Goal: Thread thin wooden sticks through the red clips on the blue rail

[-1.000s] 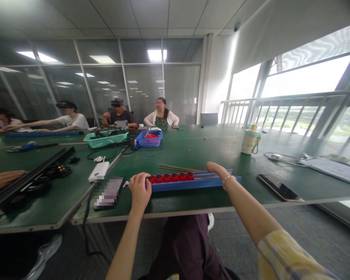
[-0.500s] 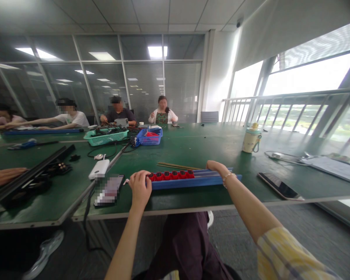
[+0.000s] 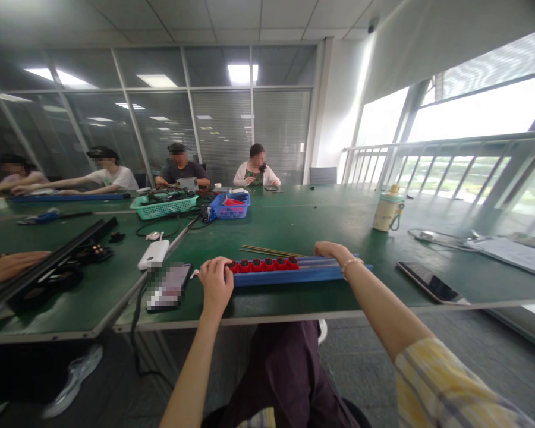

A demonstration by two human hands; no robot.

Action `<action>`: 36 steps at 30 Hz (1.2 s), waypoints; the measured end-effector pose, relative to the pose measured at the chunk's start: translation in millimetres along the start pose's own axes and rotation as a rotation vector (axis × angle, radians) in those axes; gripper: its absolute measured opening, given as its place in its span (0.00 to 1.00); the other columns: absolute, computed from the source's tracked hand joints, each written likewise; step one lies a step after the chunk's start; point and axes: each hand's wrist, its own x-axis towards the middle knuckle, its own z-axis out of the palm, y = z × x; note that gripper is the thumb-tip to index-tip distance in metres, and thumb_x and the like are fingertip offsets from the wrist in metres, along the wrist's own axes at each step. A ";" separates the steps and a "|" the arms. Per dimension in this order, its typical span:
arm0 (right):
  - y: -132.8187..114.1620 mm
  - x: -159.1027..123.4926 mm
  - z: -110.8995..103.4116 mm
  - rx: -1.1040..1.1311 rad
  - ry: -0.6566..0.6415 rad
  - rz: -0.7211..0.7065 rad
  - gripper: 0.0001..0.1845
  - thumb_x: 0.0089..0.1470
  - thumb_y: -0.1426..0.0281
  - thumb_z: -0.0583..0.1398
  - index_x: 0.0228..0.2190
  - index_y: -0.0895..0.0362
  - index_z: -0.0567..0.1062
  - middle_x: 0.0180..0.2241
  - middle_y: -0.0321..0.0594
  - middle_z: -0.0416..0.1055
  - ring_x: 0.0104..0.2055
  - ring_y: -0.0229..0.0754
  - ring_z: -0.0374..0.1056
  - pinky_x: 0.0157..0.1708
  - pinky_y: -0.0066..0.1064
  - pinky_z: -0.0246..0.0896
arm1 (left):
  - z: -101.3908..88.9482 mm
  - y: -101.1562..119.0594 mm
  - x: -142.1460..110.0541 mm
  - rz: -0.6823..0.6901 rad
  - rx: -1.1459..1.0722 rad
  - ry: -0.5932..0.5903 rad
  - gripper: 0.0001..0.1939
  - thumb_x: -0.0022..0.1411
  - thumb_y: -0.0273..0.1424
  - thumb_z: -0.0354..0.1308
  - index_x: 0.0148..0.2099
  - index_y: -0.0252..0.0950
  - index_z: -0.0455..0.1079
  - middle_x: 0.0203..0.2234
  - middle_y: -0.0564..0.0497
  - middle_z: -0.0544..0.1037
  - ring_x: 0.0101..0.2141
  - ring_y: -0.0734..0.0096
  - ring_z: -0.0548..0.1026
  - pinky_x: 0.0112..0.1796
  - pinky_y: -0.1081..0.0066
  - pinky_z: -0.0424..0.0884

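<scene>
A long blue power strip housing (image 3: 294, 276) lies along the near side of the green table, open at the top. Red socket modules (image 3: 263, 265) with black faces sit in a row in its left and middle part. My left hand (image 3: 216, 280) is closed around the left end, its fingers over the first socket. My right hand (image 3: 332, 251) reaches over the right part, bent at the wrist, with the fingers curled down at the far wall; the fingertips are hidden. Thin brass-coloured rods (image 3: 267, 251) lie just behind the housing.
Left of the housing are a phone (image 3: 169, 288) and a white power bank (image 3: 154, 254). A phone (image 3: 430, 283) and a bottle (image 3: 389, 210) stand or lie to the right. Green (image 3: 164, 208) and blue (image 3: 230, 208) baskets are farther back. Co-workers sit around the tables; one hand (image 3: 15, 267) shows at left.
Both my hands stay at the same places on the housing. The view has shifted slightly. Across the table, the co-worker in the light jacket has lowered a hand and turned the head down.
</scene>
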 end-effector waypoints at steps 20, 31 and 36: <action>31.1 22.4 27.3 0.144 0.217 -0.099 0.12 0.53 0.74 0.58 0.35 0.62 0.82 0.38 0.49 0.80 0.38 0.43 0.73 0.39 0.28 0.63 | 2.0 1.4 0.3 -0.005 0.011 0.005 0.10 0.64 0.27 0.50 0.44 0.40 0.72 0.45 0.48 0.77 0.49 0.55 0.65 0.50 0.57 0.60; 40.6 23.6 47.2 0.292 0.557 -0.240 0.14 0.55 0.71 0.55 0.33 0.55 0.81 0.27 0.39 0.77 0.32 0.42 0.71 0.35 0.30 0.61 | 2.3 0.1 0.6 0.034 -0.007 0.023 0.10 0.64 0.26 0.51 0.42 0.40 0.73 0.44 0.49 0.77 0.48 0.57 0.65 0.50 0.58 0.60; 29.4 10.8 40.8 0.116 0.866 -0.276 0.16 0.58 0.73 0.52 0.34 0.55 0.81 0.34 0.44 0.78 0.37 0.45 0.69 0.40 0.34 0.58 | 3.1 -0.6 1.0 0.026 -0.006 0.007 0.10 0.64 0.26 0.51 0.41 0.40 0.73 0.43 0.48 0.77 0.48 0.56 0.65 0.50 0.57 0.60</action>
